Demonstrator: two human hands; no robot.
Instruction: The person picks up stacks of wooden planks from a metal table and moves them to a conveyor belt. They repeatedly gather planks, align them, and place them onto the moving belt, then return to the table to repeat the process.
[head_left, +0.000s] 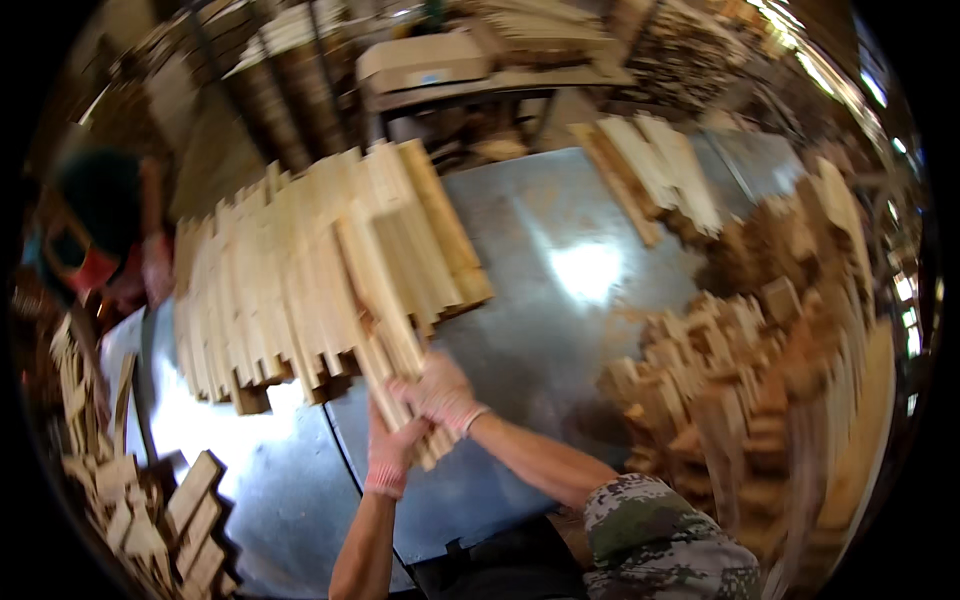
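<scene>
Pale wooden strips point(385, 345) lie lengthwise between my hands, their near ends sticking out past my fingers. My left hand point(388, 448), in a whitish glove with a reddish cuff, grips them from the left side. Closed over them from the right is my right hand point(443, 393), gloved the same way and a little farther from me. The far ends of the held strips reach over a wide layer of wooden strips point(265, 285), which lie side by side on a shiny metal table point(520, 230). Motion blur hides exactly how many strips I hold.
At the right is a heap of short wood pieces point(700, 370). More pale boards point(660, 170) lie at the far right of the table, and offcuts point(190, 515) at the near left. A person point(110, 230) stands at the left edge. Behind is a bench with a cardboard box point(425, 62).
</scene>
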